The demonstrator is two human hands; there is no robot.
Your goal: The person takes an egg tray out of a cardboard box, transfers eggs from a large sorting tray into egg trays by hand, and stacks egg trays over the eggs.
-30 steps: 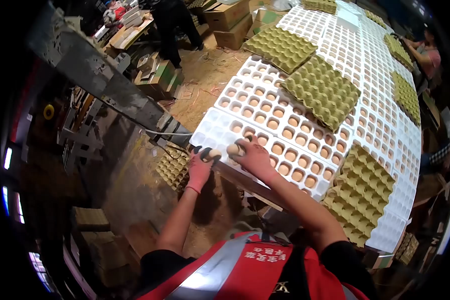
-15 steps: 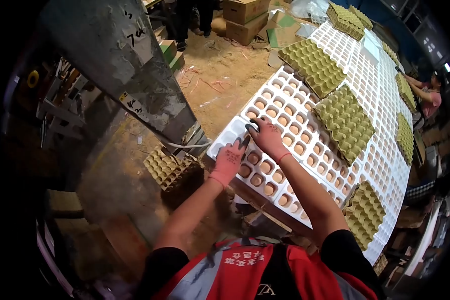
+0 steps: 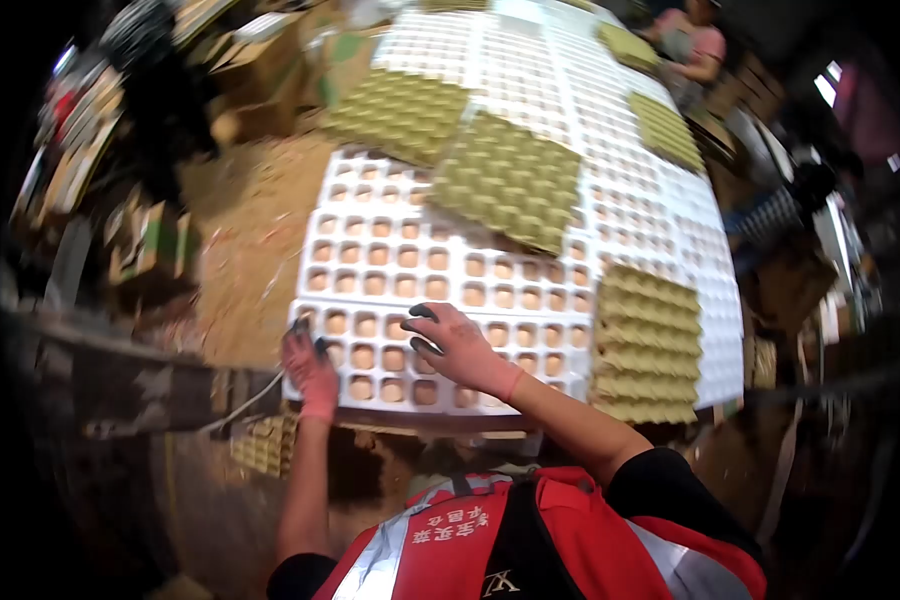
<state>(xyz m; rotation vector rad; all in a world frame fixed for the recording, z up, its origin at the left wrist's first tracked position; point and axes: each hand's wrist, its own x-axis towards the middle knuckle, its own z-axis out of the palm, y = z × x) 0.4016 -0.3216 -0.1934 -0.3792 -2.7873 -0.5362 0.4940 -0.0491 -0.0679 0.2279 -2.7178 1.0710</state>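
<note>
Eggs (image 3: 364, 356) appeared to fill the white tray (image 3: 376, 405) between the left hand (image 3: 311, 376) and right hand (image 3: 457, 350), apart, fingers parted; what remained could not be judged.

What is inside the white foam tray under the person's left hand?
Pale brown eggs show in uncovered pockets of the white foam tray. The left hand and right hand hide some pockets, so what those hold cannot be seen.
</note>
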